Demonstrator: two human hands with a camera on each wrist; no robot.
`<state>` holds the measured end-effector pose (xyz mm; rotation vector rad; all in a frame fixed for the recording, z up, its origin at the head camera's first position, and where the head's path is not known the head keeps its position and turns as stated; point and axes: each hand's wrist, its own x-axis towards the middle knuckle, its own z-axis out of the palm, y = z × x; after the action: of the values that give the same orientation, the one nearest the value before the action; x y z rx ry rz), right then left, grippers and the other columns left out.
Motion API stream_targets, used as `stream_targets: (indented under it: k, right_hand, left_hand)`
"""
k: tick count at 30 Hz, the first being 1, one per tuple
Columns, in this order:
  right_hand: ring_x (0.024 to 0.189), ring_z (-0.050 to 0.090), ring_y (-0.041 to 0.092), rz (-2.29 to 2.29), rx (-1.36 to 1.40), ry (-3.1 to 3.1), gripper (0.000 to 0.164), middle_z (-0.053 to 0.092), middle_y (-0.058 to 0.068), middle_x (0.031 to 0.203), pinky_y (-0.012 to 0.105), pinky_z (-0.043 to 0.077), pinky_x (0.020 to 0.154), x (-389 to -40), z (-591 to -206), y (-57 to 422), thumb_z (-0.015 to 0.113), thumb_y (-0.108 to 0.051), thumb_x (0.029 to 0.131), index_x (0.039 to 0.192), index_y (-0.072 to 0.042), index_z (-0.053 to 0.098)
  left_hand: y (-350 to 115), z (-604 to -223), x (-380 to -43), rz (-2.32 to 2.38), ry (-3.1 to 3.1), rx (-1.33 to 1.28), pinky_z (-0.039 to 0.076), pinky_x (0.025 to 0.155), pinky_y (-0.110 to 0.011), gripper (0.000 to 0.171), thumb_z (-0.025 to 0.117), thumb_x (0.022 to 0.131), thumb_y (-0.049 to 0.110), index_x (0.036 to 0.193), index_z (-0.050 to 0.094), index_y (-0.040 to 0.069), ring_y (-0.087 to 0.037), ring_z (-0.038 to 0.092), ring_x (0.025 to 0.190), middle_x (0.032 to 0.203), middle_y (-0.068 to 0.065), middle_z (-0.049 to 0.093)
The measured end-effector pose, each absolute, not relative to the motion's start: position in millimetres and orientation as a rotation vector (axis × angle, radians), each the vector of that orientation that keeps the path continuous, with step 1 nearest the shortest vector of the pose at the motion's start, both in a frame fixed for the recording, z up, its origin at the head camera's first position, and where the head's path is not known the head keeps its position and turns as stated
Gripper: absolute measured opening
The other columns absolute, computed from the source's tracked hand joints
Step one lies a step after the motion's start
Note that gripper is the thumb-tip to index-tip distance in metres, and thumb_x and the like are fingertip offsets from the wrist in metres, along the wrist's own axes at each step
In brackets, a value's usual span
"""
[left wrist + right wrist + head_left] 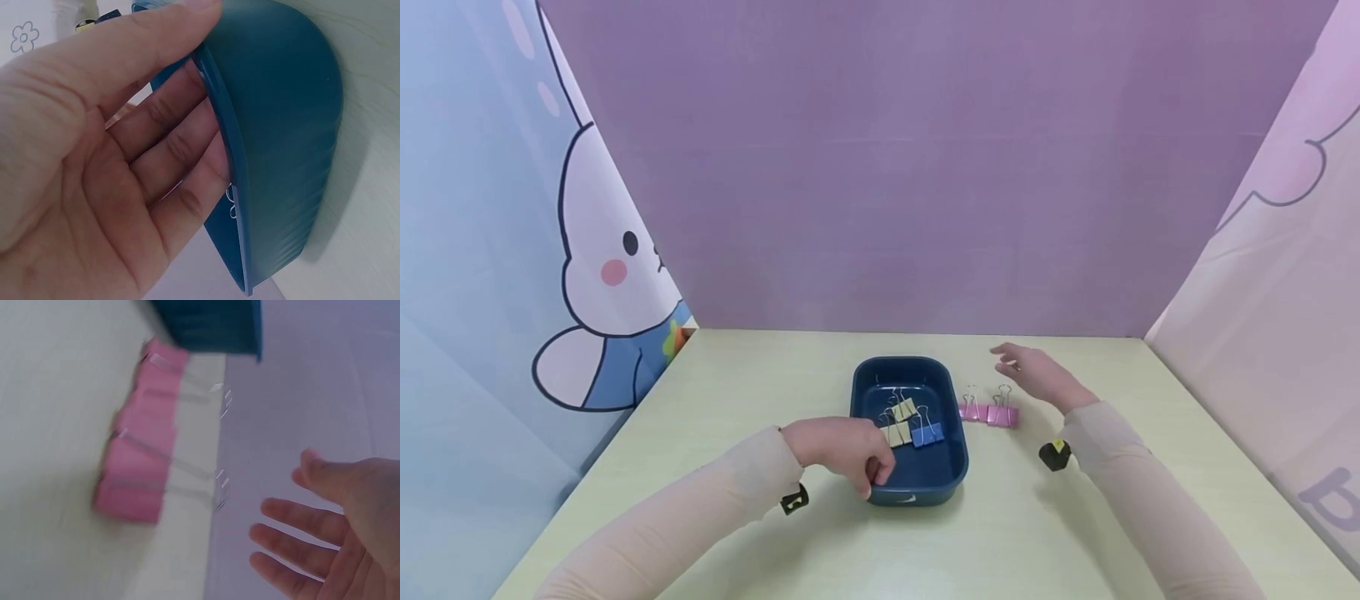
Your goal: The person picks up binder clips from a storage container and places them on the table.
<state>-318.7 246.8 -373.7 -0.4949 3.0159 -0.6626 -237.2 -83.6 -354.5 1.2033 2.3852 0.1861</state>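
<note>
"Pinches what with the left hand [850, 454]?"

"Grips the near-left rim of the blue bin [934, 497] between thumb and fingers."

"And with the right hand [1036, 377]?"

"Hovers near two pink binder clips [1003, 417] on the table [745, 375], just right of the bin, with fingers loosely spread. See yellow clips [904, 409] and a blue clip [928, 435] inside."

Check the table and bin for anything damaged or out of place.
No damage shows. Mildly odd: two pink clips sit on the table beside the bin, while yellow clips and a blue clip lie inside.
</note>
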Motion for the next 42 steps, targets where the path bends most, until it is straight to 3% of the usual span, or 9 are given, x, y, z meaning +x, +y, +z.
stream_targets:
  k: [6, 12, 16, 20, 23, 25, 30, 36, 42]
  right_hand:
    - [0.135, 0.041, 0.039, -0.681, -0.547, 3.006, 0.053, 0.042, 0.017, 0.148, 0.056, 0.036, 0.105, -313.9, -352.4, 207.0, 0.05, -0.03, 0.101, 0.147, -0.01, 0.037]
    - [0.137, 0.041, 0.031, -0.55, -0.848, 2.968, 0.049, 0.046, 0.012, 0.147, 0.05, 0.035, 0.109, -303.4, -341.4, 157.1, 0.053, -0.029, 0.099, 0.144, -0.011, 0.043]
    - [0.129, 0.051, 0.026, -0.43, -1.011, 2.856, 0.042, 0.055, 0.01, 0.137, 0.042, 0.042, 0.105, -299.4, -349.7, 131.6, 0.057, -0.022, 0.098, 0.137, -0.007, 0.052]
    - [0.104, 0.063, 0.017, -0.295, -0.981, 2.743, 0.031, 0.065, 0.008, 0.121, 0.036, 0.05, 0.093, -298.9, -362.3, 117.7, 0.062, -0.017, 0.095, 0.124, -0.006, 0.063]
    - [0.083, 0.061, 0.011, -0.189, -0.946, 2.707, 0.024, 0.069, 0.006, 0.106, 0.033, 0.053, 0.083, -299.5, -368.6, 113.9, 0.064, -0.015, 0.093, 0.114, -0.005, 0.068]
    - [0.078, 0.059, 0.01, -0.142, -0.92, 2.706, 0.021, 0.069, 0.004, 0.099, 0.032, 0.053, 0.08, -300.5, -370.5, 113.6, 0.066, -0.014, 0.091, 0.11, -0.005, 0.069]
    - [0.075, 0.058, 0.01, -0.13, -0.87, 2.72, 0.014, 0.07, 0.004, 0.094, 0.031, 0.054, 0.078, -305.6, -371.2, 116.2, 0.067, -0.006, 0.089, 0.101, -0.006, 0.072]
    - [0.064, 0.055, 0.012, -0.36, -0.808, 2.662, 0.014, 0.067, 0.006, 0.081, 0.027, 0.049, 0.065, -309.1, -365.6, 124.2, 0.058, 0.004, 0.087, 0.087, -0.004, 0.07]
    - [0.076, 0.064, 0.013, -0.596, -0.935, 2.692, 0.014, 0.068, 0.007, 0.092, 0.027, 0.055, 0.072, -312.0, -325.8, 144.9, 0.057, 0.004, 0.09, 0.094, -0.003, 0.068]
  left_hand:
    - [-83.8, -354.8, -237.6, 0.196, 2.382, 1.197, 0.047, 0.065, -0.017, 0.018, 0.081, 0.077, 0.011, 0.076, 0.066, 0.021, -0.002, 0.054, 0.067, 0.073, 0.014, 0.06]
    - [-84.2, -355.0, -239.5, 0.192, 2.372, 1.225, 0.048, 0.066, -0.017, 0.017, 0.081, 0.077, 0.012, 0.077, 0.067, 0.021, -0.001, 0.055, 0.067, 0.073, 0.015, 0.06]
    - [-84.8, -354.7, -239.9, 0.188, 2.366, 1.252, 0.047, 0.066, -0.017, 0.018, 0.081, 0.077, 0.012, 0.077, 0.066, 0.021, 0.0, 0.055, 0.067, 0.074, 0.015, 0.06]
    - [-84.2, -354.0, -239.2, 0.187, 2.372, 1.258, 0.047, 0.067, -0.017, 0.018, 0.081, 0.077, 0.012, 0.077, 0.065, 0.022, -0.001, 0.055, 0.067, 0.074, 0.015, 0.06]
    - [-83.3, -354.1, -238.6, 0.192, 2.374, 1.254, 0.047, 0.066, -0.017, 0.018, 0.081, 0.077, 0.012, 0.077, 0.065, 0.022, -0.001, 0.054, 0.067, 0.074, 0.015, 0.06]
    - [-82.7, -354.1, -238.3, 0.188, 2.377, 1.258, 0.047, 0.066, -0.017, 0.018, 0.081, 0.077, 0.012, 0.077, 0.066, 0.022, -0.001, 0.054, 0.067, 0.074, 0.015, 0.06]
    - [-80.7, -353.7, -238.5, 0.175, 2.382, 1.254, 0.047, 0.066, -0.017, 0.018, 0.081, 0.077, 0.012, 0.077, 0.066, 0.022, -0.001, 0.054, 0.068, 0.074, 0.015, 0.06]
    - [-79.4, -353.7, -238.7, 0.164, 2.375, 1.239, 0.047, 0.066, -0.017, 0.017, 0.081, 0.077, 0.012, 0.078, 0.066, 0.022, -0.001, 0.054, 0.068, 0.075, 0.015, 0.06]
    - [-80.0, -352.7, -238.3, 0.171, 2.372, 1.233, 0.047, 0.065, -0.017, 0.017, 0.08, 0.078, 0.012, 0.078, 0.066, 0.022, -0.001, 0.054, 0.067, 0.074, 0.015, 0.06]
